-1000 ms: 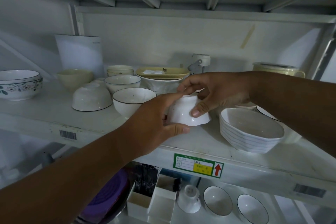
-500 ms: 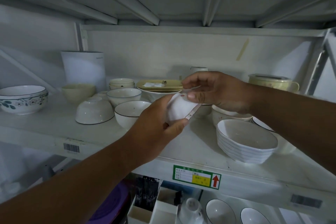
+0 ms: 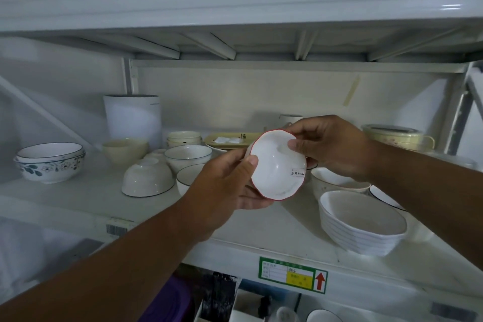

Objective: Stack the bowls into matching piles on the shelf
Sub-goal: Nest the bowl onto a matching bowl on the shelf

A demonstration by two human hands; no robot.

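A small white bowl (image 3: 274,167) with a red scalloped rim and a paper label inside is held in the air above the shelf (image 3: 78,206), its opening tilted toward me. My left hand (image 3: 230,185) grips its lower left edge, thumb on the rim. My right hand (image 3: 332,149) pinches its upper right rim. On the shelf stand an upturned white bowl (image 3: 146,178), two dark-rimmed bowls (image 3: 188,155), a cream bowl (image 3: 124,149), a floral bowl pile (image 3: 49,165), and a pile of ridged white bowls (image 3: 363,222) at the right.
A white cylinder (image 3: 132,117) stands at the back left. A yellow tray (image 3: 230,140) rests on a bowl behind my hands. A lidded cream pot (image 3: 394,137) sits back right. A flat dark-rimmed plate (image 3: 384,196) lies behind the ridged pile. More bowls sit on the lower shelf.
The small bowl came up off the shelf in both hands and turned from upside down until its inside faces me. My view tilted upward.
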